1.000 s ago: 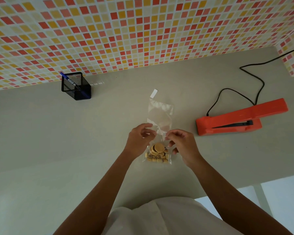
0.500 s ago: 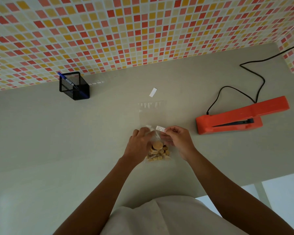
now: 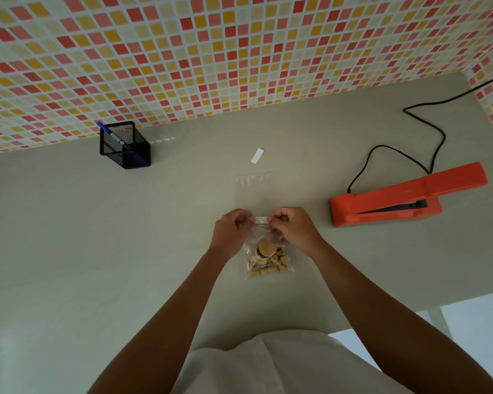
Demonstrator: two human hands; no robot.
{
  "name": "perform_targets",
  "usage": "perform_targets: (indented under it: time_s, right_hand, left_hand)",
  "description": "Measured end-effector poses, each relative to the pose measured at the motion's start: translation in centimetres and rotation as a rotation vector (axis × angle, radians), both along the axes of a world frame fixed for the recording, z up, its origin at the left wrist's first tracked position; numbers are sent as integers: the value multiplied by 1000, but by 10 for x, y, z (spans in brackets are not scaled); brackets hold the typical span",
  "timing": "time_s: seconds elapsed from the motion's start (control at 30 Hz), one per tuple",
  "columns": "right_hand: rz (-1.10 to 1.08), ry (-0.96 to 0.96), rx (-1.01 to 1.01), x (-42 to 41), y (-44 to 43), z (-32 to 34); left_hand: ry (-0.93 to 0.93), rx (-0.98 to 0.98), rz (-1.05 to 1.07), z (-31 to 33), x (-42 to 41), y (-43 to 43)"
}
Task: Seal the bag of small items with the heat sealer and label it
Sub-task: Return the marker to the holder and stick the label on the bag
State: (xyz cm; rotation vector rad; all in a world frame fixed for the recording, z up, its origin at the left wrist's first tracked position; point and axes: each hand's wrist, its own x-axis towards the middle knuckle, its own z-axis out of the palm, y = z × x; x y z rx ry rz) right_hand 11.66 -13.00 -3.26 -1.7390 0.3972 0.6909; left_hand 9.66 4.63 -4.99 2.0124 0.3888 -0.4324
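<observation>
A clear plastic bag (image 3: 256,194) lies flat on the grey table, its lower end filled with several small tan wooden pieces (image 3: 268,258). A narrow white printed label (image 3: 261,220) lies across the bag's middle. My left hand (image 3: 231,233) pinches the label's left end and my right hand (image 3: 292,228) pinches its right end, fingers curled over the bag. The orange heat sealer (image 3: 404,196) sits to the right with its arm raised, well apart from both hands.
A black mesh pen holder (image 3: 125,146) with a blue pen stands at the back left by the tiled wall. A small white paper strip (image 3: 257,155) lies beyond the bag. The sealer's black cord (image 3: 427,132) loops toward the back right. The table's front edge runs at lower right.
The bag's empty upper part went from raised to flat on the table. The label now stretches straight between both hands, and my hands moved slightly farther from me.
</observation>
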Motion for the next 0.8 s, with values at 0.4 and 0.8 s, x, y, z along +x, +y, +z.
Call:
perform_targets:
  time_s: [0.4,0.8]
  right_hand:
    - [44,-30,-158,7,5,-2]
    - [71,-41,-249,11,12,1]
  left_hand:
    - [21,176,-17,-1,2,-13]
    - [11,267,-78,4,8,-15]
